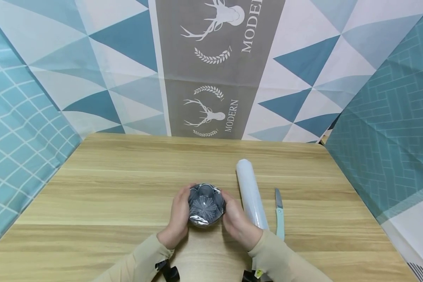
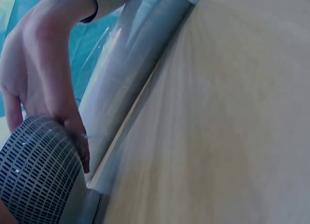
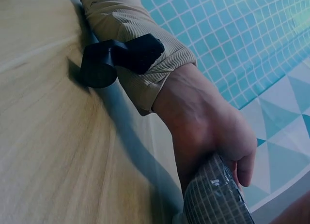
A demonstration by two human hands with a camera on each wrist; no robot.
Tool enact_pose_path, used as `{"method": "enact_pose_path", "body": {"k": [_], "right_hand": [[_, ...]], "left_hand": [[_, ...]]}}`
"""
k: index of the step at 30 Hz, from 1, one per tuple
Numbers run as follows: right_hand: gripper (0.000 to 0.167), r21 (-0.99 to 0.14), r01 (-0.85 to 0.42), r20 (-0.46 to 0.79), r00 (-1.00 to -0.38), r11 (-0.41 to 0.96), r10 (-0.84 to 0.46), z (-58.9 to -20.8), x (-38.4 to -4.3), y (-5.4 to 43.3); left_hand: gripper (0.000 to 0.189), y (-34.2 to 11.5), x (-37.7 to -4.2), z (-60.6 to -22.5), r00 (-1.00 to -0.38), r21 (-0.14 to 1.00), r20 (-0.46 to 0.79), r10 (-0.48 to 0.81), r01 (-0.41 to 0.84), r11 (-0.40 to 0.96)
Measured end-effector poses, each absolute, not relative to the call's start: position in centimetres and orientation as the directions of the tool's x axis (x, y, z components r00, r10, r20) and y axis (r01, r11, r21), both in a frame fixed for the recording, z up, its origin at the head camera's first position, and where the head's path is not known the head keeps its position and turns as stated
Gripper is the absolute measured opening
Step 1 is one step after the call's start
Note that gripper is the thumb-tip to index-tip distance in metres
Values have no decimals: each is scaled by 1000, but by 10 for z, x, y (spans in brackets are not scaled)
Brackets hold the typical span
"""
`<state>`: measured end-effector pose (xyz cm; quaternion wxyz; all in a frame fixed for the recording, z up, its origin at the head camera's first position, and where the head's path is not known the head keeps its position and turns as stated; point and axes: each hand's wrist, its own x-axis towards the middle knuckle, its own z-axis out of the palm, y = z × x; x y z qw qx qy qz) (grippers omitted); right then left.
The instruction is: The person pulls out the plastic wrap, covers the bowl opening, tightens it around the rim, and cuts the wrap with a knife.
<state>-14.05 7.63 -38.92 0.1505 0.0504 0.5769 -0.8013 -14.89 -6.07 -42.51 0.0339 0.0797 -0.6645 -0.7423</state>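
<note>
A small dark bowl (image 1: 205, 206) has clear plastic wrap over its top, shiny along the front rim, and a star pattern shows at its bottom. My left hand (image 1: 179, 214) holds it from the left, while my right hand (image 1: 238, 223) grips the opposite side. Seen from the left wrist, the bowl (image 2: 41, 173) has rows of short black dashes on its outer wall, with the right hand (image 2: 43, 64) against it. In the right wrist view, the left hand (image 3: 208, 122) curls over the far side of the wrapped bowl (image 3: 215, 195).
Right of the bowl lies a long white roll of plastic wrap (image 1: 252, 192), partly behind the right hand and sleeve. Beside it is a knife (image 1: 279, 213) with a pale green handle, blade pointing away. Patterned cloths (image 1: 127, 70) stand around the wooden table (image 1: 109, 188).
</note>
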Motion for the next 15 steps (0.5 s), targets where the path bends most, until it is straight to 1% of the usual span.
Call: {"method": "enact_pose_path", "body": {"k": [3, 12, 15], "right_hand": [[55, -910, 291, -254, -954, -296, -158, -390, -141, 74], [50, -900, 267, -211, -959, -346, -189, -393, -142, 72], [48, -893, 266, -215, -961, -363, -174, -393, -142, 72]], "left_hand": [[37, -58, -147, -425, -984, 992, -73, -165, -54, -115], [39, -58, -144, -424, -983, 992, -79, -163, -62, -112], [39, -59, -142, -424, -985, 992, -81, -150, -66, -108]]}}
